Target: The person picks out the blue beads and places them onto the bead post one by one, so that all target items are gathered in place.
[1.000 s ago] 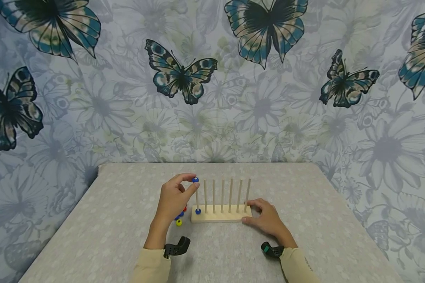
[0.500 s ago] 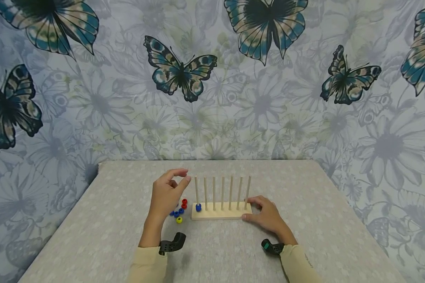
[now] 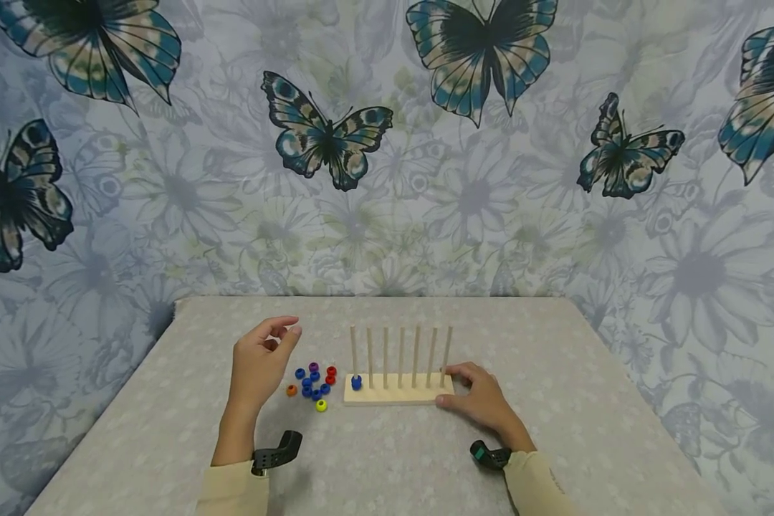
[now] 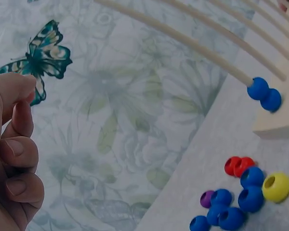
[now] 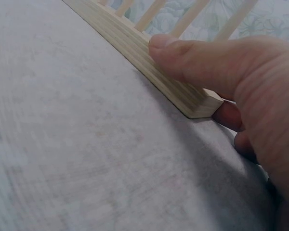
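Note:
A pale wooden base (image 3: 400, 398) with a row of upright pegs stands on the table. Two blue beads (image 3: 357, 383) sit stacked at the foot of its leftmost peg; the left wrist view shows these blue beads (image 4: 264, 94) touching. My right hand (image 3: 484, 405) grips the base's right end, thumb in front and fingers behind; in the right wrist view the thumb of this hand (image 5: 231, 72) lies along the base (image 5: 173, 86). Holding nothing, my left hand (image 3: 258, 369) hovers left of the loose beads (image 3: 307, 383), its fingers loosely bent, as the left hand (image 4: 14, 159) also shows up close.
The loose beads lie left of the base: several blue, two red (image 3: 331, 371), one purple (image 3: 313, 367), one orange (image 3: 292, 390) and one yellow (image 3: 321, 405). A patterned cloth covers the table (image 3: 387, 459); behind it hangs a butterfly-print backdrop (image 3: 387, 236).
My left hand let go of a blue bead, which dropped down the leftmost peg onto the other one. That hand then moved left, uncovering the loose beads. My right hand stayed on the base.

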A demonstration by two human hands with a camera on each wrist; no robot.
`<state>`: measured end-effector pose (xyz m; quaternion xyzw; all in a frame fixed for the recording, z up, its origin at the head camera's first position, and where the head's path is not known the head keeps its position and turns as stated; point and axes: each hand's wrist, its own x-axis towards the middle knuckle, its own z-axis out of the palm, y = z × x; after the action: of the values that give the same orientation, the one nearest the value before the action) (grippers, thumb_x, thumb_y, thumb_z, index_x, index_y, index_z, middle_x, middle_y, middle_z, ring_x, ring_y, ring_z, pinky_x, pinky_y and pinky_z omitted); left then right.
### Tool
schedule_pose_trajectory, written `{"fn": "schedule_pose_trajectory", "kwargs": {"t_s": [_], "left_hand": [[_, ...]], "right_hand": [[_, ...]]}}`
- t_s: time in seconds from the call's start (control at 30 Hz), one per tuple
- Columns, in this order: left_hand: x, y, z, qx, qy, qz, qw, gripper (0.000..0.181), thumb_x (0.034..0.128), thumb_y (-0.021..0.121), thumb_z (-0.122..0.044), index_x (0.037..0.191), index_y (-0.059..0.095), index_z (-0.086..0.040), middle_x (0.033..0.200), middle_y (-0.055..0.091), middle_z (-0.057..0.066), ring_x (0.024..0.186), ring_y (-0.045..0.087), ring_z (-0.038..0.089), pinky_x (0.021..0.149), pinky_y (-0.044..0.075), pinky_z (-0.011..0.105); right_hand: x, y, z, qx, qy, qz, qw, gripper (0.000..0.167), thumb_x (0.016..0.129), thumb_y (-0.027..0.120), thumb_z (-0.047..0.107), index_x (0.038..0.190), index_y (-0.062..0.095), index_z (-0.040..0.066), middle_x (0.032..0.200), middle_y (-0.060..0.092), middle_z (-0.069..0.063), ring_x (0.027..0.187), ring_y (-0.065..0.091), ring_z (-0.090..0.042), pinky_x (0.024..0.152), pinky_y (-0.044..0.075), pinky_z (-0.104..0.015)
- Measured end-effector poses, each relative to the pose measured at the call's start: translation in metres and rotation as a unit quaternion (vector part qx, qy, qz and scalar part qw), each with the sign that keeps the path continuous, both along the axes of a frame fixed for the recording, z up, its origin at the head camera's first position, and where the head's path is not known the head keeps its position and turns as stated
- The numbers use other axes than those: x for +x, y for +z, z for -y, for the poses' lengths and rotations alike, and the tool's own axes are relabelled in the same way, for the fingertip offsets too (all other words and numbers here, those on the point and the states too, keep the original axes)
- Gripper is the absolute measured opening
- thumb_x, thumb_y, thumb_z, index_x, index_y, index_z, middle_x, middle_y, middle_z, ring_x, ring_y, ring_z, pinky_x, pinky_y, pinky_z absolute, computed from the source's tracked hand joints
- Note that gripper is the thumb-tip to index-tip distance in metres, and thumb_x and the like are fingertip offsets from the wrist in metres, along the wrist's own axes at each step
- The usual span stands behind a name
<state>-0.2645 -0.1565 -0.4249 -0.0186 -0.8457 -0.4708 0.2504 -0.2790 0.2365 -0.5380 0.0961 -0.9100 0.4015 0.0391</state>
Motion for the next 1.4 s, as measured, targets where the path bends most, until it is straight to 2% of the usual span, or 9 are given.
{"fn": "schedule_pose_trajectory", "kwargs": {"t_s": [0.13,0.3,0.6,0.73,0.87,1.03,1.2,1.4], "left_hand": [[0.002,-0.009,0.009,-0.010,0.014,0.016,0.9997,0.026,0.0961,0.065,-0.044,0.115,0.072,-0.028,0.091,0.060,-0.004,0.060,0.051,0.020,0.045,0.040,0.029],[0.002,-0.024,0.013,-0.038,0.011,0.037,0.9985,0.027,0.0970,0.064,-0.044,0.114,0.072,-0.025,0.083,0.058,-0.003,0.066,0.053,0.019,0.050,0.043,0.028],[0.005,-0.048,0.019,-0.058,-0.035,0.077,0.9947,0.020,0.0970,0.066,-0.035,0.112,0.072,-0.023,0.073,0.054,0.000,0.053,0.043,0.013,0.044,0.037,0.026],[0.008,-0.058,0.021,-0.061,-0.046,0.096,0.9924,0.019,0.0958,0.069,-0.029,0.112,0.072,-0.020,0.068,0.049,0.000,0.051,0.038,0.010,0.044,0.033,0.025],[0.010,-0.068,0.020,-0.056,-0.052,0.110,0.9910,0.020,0.0949,0.070,-0.027,0.112,0.073,-0.017,0.066,0.047,0.000,0.053,0.039,0.010,0.048,0.034,0.024],[0.010,-0.075,0.018,-0.055,-0.048,0.126,0.9893,0.020,0.0949,0.070,-0.029,0.111,0.074,-0.018,0.068,0.047,-0.001,0.055,0.041,0.010,0.050,0.035,0.025],[0.011,-0.080,0.018,-0.073,-0.047,0.132,0.9874,0.021,0.0947,0.070,-0.029,0.112,0.074,-0.018,0.074,0.053,-0.001,0.058,0.044,0.011,0.050,0.037,0.024],[0.012,-0.084,0.016,-0.090,-0.066,0.161,0.9807,0.022,0.0941,0.071,-0.029,0.114,0.073,-0.019,0.069,0.050,-0.003,0.056,0.042,0.009,0.050,0.035,0.023]], "right_hand": [[0.000,0.000,0.003,0.001,0.000,0.001,1.0000,0.059,0.070,0.088,0.052,0.122,0.069,0.029,0.112,0.065,0.010,0.097,0.051,-0.011,0.086,0.043,-0.033],[0.001,0.000,0.002,0.004,0.000,0.005,1.0000,0.061,0.070,0.088,0.051,0.123,0.069,0.028,0.112,0.065,0.009,0.098,0.052,-0.011,0.086,0.043,-0.033],[0.000,-0.001,-0.001,0.000,0.003,-0.002,1.0000,0.062,0.071,0.087,0.053,0.124,0.068,0.027,0.114,0.065,0.008,0.099,0.053,-0.012,0.087,0.045,-0.035],[0.001,-0.002,-0.001,0.006,0.001,0.005,1.0000,0.062,0.071,0.087,0.053,0.124,0.068,0.028,0.115,0.065,0.008,0.100,0.053,-0.013,0.088,0.045,-0.035],[0.001,-0.002,-0.001,0.006,-0.004,0.008,0.9999,0.061,0.071,0.087,0.052,0.124,0.068,0.028,0.116,0.065,0.007,0.101,0.053,-0.014,0.089,0.045,-0.036],[0.001,0.001,0.001,-0.001,-0.003,0.009,0.9999,0.061,0.071,0.087,0.052,0.124,0.068,0.028,0.116,0.065,0.006,0.103,0.054,-0.015,0.090,0.045,-0.037],[0.001,0.000,0.001,0.001,-0.002,0.011,0.9999,0.061,0.071,0.087,0.052,0.124,0.068,0.028,0.116,0.065,0.007,0.102,0.053,-0.014,0.089,0.044,-0.036],[0.001,-0.002,0.000,0.002,0.001,0.004,1.0000,0.061,0.071,0.087,0.052,0.123,0.068,0.028,0.115,0.065,0.008,0.101,0.053,-0.013,0.089,0.045,-0.036]]}}
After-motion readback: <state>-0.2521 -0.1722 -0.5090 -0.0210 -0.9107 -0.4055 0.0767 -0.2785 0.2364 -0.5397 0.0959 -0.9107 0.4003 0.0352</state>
